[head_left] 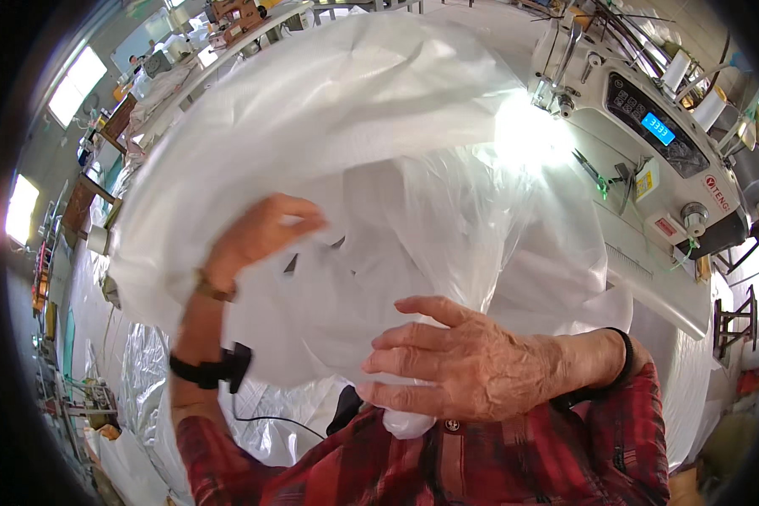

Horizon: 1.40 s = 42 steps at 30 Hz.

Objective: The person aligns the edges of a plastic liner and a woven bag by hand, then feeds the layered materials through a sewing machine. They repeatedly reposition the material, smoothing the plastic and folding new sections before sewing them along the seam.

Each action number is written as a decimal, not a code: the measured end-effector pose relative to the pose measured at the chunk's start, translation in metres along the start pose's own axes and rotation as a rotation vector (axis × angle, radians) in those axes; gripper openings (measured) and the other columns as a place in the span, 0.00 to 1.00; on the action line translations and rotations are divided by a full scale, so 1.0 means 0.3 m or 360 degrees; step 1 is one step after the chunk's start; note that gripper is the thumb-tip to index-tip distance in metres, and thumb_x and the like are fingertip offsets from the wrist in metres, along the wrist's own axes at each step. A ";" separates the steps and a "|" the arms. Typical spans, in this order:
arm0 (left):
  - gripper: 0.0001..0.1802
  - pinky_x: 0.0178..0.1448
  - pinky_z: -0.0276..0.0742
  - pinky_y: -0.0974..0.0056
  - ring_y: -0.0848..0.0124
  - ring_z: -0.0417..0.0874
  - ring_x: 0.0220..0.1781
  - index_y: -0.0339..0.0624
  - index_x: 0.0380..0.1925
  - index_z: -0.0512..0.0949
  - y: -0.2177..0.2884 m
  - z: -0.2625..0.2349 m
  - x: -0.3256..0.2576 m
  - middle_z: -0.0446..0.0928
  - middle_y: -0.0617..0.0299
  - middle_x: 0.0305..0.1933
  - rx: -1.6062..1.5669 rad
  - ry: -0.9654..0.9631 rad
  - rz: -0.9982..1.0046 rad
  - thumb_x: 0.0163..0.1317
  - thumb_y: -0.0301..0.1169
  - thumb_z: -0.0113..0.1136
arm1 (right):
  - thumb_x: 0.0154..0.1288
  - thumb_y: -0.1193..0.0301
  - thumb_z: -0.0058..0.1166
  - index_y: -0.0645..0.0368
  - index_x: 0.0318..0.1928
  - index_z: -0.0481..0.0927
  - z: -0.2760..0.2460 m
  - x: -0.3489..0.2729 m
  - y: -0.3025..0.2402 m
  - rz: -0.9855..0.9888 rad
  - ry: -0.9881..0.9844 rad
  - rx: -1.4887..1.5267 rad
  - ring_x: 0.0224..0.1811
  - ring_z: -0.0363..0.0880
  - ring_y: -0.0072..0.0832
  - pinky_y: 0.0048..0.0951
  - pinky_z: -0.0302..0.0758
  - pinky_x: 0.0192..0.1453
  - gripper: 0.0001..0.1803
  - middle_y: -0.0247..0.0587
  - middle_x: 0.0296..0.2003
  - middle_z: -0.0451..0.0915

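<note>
Bright windows (78,86) at far left, brown box (236,15) at upper left, dark stool (737,316) far right

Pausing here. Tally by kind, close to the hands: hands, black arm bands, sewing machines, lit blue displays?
Hands: 2 (left hand, right hand)
Black arm bands: 2 (left band, right band)
Sewing machine: 1
Lit blue display: 1
Total: 6

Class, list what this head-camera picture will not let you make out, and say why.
All in the head view:
Left hand: whether its blurred fingertips touch the white sheet.
Right hand: what lies under its palm; the hand's back hides it.
Sewing machine: the needle tip; white glare washes it out.
</note>
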State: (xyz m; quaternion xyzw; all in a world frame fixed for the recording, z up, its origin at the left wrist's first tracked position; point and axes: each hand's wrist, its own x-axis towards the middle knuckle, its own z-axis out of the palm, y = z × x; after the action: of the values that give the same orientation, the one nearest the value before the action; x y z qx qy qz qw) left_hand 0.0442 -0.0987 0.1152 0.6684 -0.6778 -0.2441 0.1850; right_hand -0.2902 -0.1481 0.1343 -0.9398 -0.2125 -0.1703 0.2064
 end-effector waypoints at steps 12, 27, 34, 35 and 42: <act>0.11 0.42 0.76 0.73 0.81 0.79 0.39 0.35 0.48 0.77 0.284 0.524 0.092 0.81 0.67 0.41 -0.2177 -0.0051 -0.0019 0.69 0.29 0.55 | 0.64 0.65 0.56 0.57 0.55 0.75 0.023 -0.195 0.035 0.0197 0.0498 -0.0471 0.59 0.75 0.41 0.47 0.72 0.61 0.20 0.45 0.56 0.76; 0.15 0.47 0.81 0.69 0.74 0.83 0.44 0.35 0.55 0.72 0.220 0.509 -0.082 0.80 0.61 0.44 -0.2314 0.0779 -0.0437 0.70 0.27 0.52 | 0.71 0.61 0.56 0.54 0.49 0.78 0.261 -0.329 0.351 0.1072 0.1789 0.2724 0.45 0.79 0.25 0.32 0.73 0.56 0.13 0.33 0.40 0.80; 0.03 0.34 0.73 0.74 0.82 0.76 0.28 0.39 0.37 0.76 -0.052 0.509 -0.129 0.77 0.70 0.30 -0.1824 0.0791 -0.0441 0.67 0.24 0.54 | 0.70 0.67 0.56 0.49 0.33 0.79 0.165 -0.465 0.187 0.1298 0.2086 0.2413 0.37 0.79 0.22 0.34 0.76 0.54 0.06 0.27 0.33 0.80; 0.03 0.30 0.68 0.74 0.83 0.71 0.25 0.39 0.35 0.76 -0.088 0.474 -0.140 0.73 0.72 0.26 -0.1357 0.0785 -0.0473 0.67 0.25 0.55 | 0.70 0.68 0.57 0.49 0.34 0.79 0.156 -0.483 0.172 0.1246 0.2177 0.2434 0.37 0.80 0.22 0.36 0.77 0.54 0.05 0.27 0.33 0.80; 0.07 0.20 0.55 0.75 0.85 0.61 0.18 0.40 0.29 0.73 -0.348 0.252 -0.240 0.65 0.74 0.19 -0.0436 0.1131 -0.0757 0.68 0.27 0.57 | 0.68 0.70 0.58 0.50 0.34 0.78 0.168 -0.590 0.174 0.1015 0.2155 0.2712 0.38 0.81 0.22 0.37 0.81 0.51 0.04 0.29 0.36 0.82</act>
State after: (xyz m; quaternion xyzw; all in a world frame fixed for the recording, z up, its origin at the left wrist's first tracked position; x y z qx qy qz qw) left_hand 0.0884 -0.0193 -0.0011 0.8174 -0.3610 -0.1225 0.4318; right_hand -0.4046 -0.2263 0.0025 -0.2190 0.1452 -0.3831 0.8855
